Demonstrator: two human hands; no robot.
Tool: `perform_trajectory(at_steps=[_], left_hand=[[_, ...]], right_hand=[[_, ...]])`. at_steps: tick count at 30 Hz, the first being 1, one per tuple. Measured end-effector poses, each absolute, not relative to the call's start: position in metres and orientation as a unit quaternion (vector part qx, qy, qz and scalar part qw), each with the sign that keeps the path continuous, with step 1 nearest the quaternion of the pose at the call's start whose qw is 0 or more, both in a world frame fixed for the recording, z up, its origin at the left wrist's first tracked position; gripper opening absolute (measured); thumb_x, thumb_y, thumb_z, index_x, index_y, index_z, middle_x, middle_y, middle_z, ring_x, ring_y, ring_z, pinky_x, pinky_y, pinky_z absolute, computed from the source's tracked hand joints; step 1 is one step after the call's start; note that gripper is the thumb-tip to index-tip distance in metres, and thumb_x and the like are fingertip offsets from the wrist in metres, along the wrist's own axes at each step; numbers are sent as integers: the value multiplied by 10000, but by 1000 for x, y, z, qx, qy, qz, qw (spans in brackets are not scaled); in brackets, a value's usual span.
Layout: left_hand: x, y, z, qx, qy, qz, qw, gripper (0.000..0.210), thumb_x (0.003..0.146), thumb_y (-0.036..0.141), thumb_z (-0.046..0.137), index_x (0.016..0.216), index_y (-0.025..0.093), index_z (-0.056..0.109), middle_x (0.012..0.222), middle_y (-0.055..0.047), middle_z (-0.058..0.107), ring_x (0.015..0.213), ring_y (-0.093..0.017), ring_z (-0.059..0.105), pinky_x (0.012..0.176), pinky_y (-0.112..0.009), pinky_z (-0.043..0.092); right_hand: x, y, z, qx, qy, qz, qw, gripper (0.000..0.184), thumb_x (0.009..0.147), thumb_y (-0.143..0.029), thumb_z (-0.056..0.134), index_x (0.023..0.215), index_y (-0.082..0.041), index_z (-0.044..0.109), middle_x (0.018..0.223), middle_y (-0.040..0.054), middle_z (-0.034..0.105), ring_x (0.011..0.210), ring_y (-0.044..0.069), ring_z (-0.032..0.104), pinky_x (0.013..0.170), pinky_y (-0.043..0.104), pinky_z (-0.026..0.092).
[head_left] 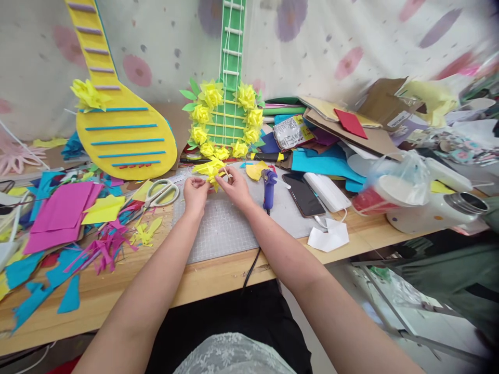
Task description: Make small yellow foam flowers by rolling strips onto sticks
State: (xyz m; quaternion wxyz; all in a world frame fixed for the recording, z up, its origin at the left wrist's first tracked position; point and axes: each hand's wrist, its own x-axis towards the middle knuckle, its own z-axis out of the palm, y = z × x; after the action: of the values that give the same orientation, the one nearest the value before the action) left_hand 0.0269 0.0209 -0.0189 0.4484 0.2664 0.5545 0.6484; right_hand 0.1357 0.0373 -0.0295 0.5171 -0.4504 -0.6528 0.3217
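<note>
Over the grey cutting mat (226, 234), my left hand (196, 195) pinches the left side of a yellow paper flower (211, 169). My right hand (235, 186) holds the flower's other side, with a thin pale stick (226, 174) between its fingers. Just behind stands a green paper guitar (229, 114) ringed with yellow paper roses. A purple glue gun (268, 189) rests right of my right hand, near a loose yellow paper piece (256, 170). White-handled scissors (161, 193) lie to the left of my left hand.
A yellow paper instrument (128, 130) leans at the back left. Magenta paper sheets (62, 213) and coloured scraps cover the left side. To the right are a black phone (303, 194), a white power bank (326, 191), a lidded cup (390, 195) and an uncapped white bottle (432, 213).
</note>
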Motion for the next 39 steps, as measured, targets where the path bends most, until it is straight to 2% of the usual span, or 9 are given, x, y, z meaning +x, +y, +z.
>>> perform_trajectory(at_steps=[6,11,14,16,19,23,28,32,39], left_hand=[[25,22,-23,278,553,660,426,325,556,47,654,723,184,411,613,61,544,557,-80,554,585,-227,494],[21,24,-19,196,545,663,474,344,578,12,636,724,188,379,568,72,522,541,-89,573,605,-240,505],[17,24,-15,150,519,673,504,342,600,-15,612,731,189,370,577,57,549,563,-101,603,629,-244,514],[14,23,-13,133,503,677,521,320,622,-26,592,726,185,375,592,39,573,573,-101,610,629,-236,514],[11,23,-10,111,481,683,539,285,661,-30,566,715,180,381,610,13,600,576,-101,609,616,-230,513],[5,23,-9,79,447,704,547,243,687,-60,529,688,158,422,628,1,610,594,-77,608,649,-196,510],[-3,25,-10,44,449,695,560,208,699,-68,522,697,137,492,628,5,612,558,-54,589,564,-140,471],[-2,24,-12,75,442,692,566,169,697,-46,542,704,123,545,621,-5,619,594,-70,608,625,-164,494],[7,18,-11,114,460,688,550,222,629,-66,586,728,127,540,648,-2,634,644,-85,626,741,-225,513]], right_hand=[[135,39,-28,-455,-667,309,502,241,766,-394,562,904,-196,556,841,-12,575,544,68,357,540,223,318],[137,36,-23,-472,-635,309,527,334,803,-431,517,1056,-221,460,882,-9,589,597,85,444,632,247,370],[140,32,-19,-483,-611,304,548,244,882,-421,357,960,-212,454,827,-1,567,729,112,513,725,266,382],[141,30,-18,-482,-628,301,532,237,898,-378,310,863,-206,469,779,-2,550,762,122,517,743,272,380],[139,28,-20,-464,-672,287,500,213,878,-329,353,812,-195,506,785,9,556,780,131,519,744,273,391],[133,27,-26,-411,-721,275,486,230,863,-346,414,869,-190,582,853,31,600,828,140,540,770,276,416],[134,25,-28,-389,-748,275,463,254,862,-355,446,929,-206,640,904,37,632,867,141,559,816,287,430],[136,25,-24,-376,-790,258,408,232,864,-278,431,937,-204,638,887,39,623,905,153,538,870,320,405],[132,26,-27,-404,-739,350,409,146,835,-266,430,882,-186,542,738,-2,575,738,127,539,741,288,433]])
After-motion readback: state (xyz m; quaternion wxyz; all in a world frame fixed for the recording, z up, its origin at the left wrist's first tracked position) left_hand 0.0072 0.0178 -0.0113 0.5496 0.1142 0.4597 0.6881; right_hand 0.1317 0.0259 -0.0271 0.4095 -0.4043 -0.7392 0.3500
